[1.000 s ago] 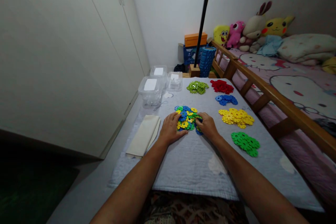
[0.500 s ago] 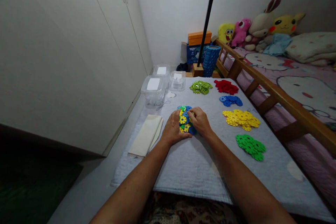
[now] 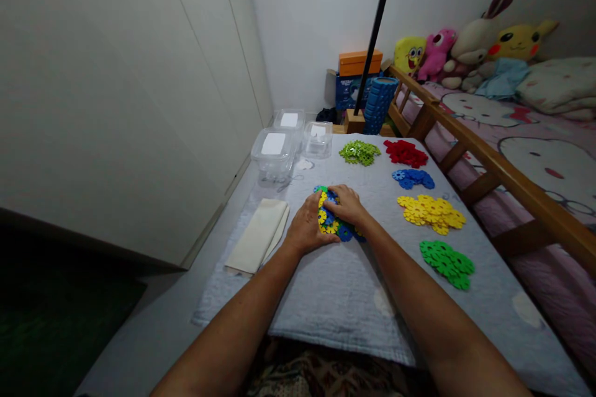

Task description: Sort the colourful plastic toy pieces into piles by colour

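Observation:
A mixed heap of yellow, blue and green plastic snowflake discs (image 3: pixel 329 220) lies on the cloth-covered table between my hands. My left hand (image 3: pixel 305 223) curves round the heap's left side, its thumb along the near edge. Over the right and far part, my right hand (image 3: pixel 347 203) bends its fingers onto the discs and hides some of them. Sorted piles lie to the right and beyond: light green discs (image 3: pixel 359 152), red discs (image 3: pixel 405 153), blue discs (image 3: pixel 412 178), yellow discs (image 3: pixel 432 213) and green discs (image 3: pixel 447 263).
Clear plastic boxes (image 3: pixel 272 158) with white labels stand at the table's far left. A folded cream cloth (image 3: pixel 257 237) lies left of my left hand. The bed's wooden rail (image 3: pixel 493 167) runs along the right. A black pole (image 3: pixel 376 34) rises behind the table.
My right hand has moved slightly left and away from me over the heap, and more discs show at its near right. My left hand keeps its place; the view has shifted slightly.

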`<state>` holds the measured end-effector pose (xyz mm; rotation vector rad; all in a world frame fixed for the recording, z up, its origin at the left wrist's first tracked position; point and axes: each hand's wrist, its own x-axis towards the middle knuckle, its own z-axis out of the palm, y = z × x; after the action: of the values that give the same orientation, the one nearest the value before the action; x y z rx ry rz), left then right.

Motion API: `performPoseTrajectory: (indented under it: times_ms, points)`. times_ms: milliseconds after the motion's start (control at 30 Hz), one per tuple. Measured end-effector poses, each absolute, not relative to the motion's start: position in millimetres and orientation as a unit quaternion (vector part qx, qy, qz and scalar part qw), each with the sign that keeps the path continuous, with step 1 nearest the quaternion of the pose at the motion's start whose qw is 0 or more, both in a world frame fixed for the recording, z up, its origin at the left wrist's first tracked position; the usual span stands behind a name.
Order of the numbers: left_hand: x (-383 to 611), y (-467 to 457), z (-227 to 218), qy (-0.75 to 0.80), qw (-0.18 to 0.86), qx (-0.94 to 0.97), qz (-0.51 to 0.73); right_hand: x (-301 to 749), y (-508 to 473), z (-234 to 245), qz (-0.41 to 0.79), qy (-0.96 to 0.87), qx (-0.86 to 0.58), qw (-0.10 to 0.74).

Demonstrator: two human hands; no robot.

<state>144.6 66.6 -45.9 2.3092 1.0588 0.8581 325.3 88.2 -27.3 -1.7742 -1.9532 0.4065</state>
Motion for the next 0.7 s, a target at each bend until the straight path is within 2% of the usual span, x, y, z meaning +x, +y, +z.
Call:
performPoseTrajectory:
  times_ms: [167,267,400,600,700]
  points:
    - [144.8,66.3,-44.4,0.386,0.213,0.839,0.319,333.4,80.2,-27.3,0.200,-0.720,-0.564,0.352]
    - [144.4,66.5,-43.4,0.385,0.206,0.840,0.322,333.0,68.4,-25.2,0.235,-0.723,-0.519,0.390]
    - [144.0,66.5,-43.4,0.380,0.201,0.841,0.329,332.3,49.1,-21.9,0.266,-0.731,-0.490,0.394]
    - [144.4,65.1,-42.9,0.389,0.185,0.849,0.305,350.0,34.1,-23.6,0.173,-0.726,-0.558,0.362]
    - [144.5,64.8,-41.9,0.396,0.184,0.851,0.294,355.0,28.3,-29.3,0.165,-0.718,-0.578,0.350]
